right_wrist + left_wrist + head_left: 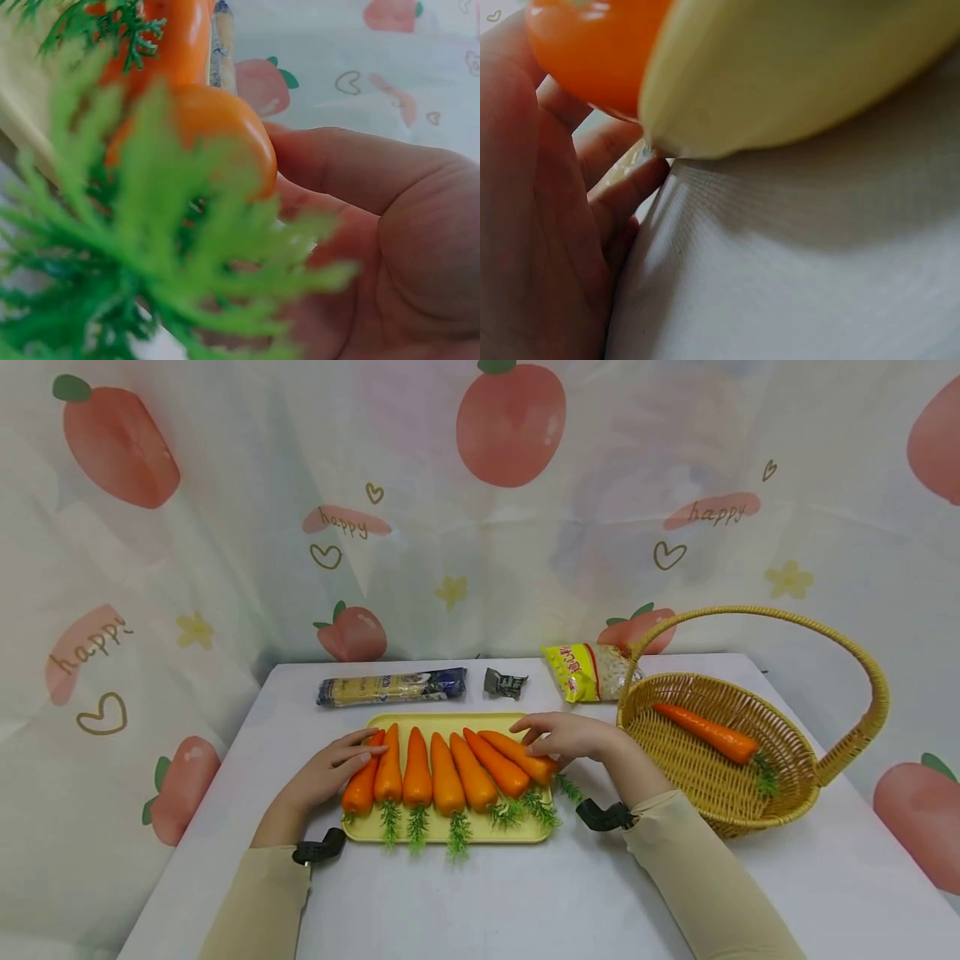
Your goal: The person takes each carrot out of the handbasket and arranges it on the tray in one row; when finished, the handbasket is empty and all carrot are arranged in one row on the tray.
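Several orange carrots (pixel 447 783) with feathery green tops lie side by side on a pale yellow tray (pixel 491 833). My left hand (pixel 324 774) is at the tray's left edge, its fingertips touching the leftmost carrot (pixel 362 789). In the left wrist view, that carrot (pixel 596 56) and the tray's side (pixel 780 82) are beside the loosely bent fingers. My right hand (pixel 573 737) touches the rightmost carrot (pixel 521 758) from the right. The right wrist view shows the thumb against this carrot's thick end (pixel 225 131); blurred greenery (pixel 165 225) hides part of the fingers.
A wicker basket (pixel 806 802) with a tall handle stands at the right, one carrot (pixel 708 732) lying inside. Along the table's back edge lie a long noodle packet (pixel 392 687), a small dark wrapped packet (pixel 505 683) and a yellow-and-clear bag (pixel 592 672). A printed curtain hangs behind.
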Available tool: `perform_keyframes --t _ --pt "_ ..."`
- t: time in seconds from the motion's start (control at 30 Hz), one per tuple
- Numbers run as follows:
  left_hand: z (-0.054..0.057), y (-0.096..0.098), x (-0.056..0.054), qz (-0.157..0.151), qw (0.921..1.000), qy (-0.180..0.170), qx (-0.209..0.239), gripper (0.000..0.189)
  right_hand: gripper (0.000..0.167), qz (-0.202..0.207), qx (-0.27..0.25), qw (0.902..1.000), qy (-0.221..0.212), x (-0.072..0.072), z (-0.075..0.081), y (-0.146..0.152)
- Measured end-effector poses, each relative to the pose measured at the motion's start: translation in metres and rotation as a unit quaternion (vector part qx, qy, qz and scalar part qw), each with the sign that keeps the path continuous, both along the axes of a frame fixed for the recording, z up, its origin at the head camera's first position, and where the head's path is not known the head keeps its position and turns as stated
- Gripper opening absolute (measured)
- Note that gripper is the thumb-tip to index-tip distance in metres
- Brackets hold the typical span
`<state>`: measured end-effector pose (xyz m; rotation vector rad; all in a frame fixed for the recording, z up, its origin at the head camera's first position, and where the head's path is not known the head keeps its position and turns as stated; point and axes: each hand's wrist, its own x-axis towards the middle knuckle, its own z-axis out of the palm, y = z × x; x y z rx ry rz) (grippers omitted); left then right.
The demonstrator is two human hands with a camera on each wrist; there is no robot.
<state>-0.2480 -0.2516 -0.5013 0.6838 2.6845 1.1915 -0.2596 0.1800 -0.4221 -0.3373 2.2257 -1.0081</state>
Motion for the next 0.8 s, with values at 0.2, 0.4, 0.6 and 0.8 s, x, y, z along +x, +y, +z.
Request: perform_keyframes --t 0.2,0.4,0.6,0.8 --pt "0.000 0.000 0.000 0.000 1.0000 0.003 0.002 0.035 0.044 -0.003 0.009 1.0000 0.002 -0.001 -0.001 -0.002" --pt "-0.002 -0.001 -0.001 -0.006 0.9999 0.006 0.010 0.034 0.041 0.015 0.019 0.9995 0.018 0.001 -0.002 -0.002" --pt "-0.001 -0.001 0.000 -0.010 0.9998 0.012 0.010 0.034 0.041 0.035 0.027 0.9978 0.048 0.006 -0.002 -0.001" --pt "0.001 0.000 0.001 -0.011 0.9999 0.008 0.008 0.034 0.038 0.031 0.025 0.9977 0.055 0.009 -0.005 0.001"
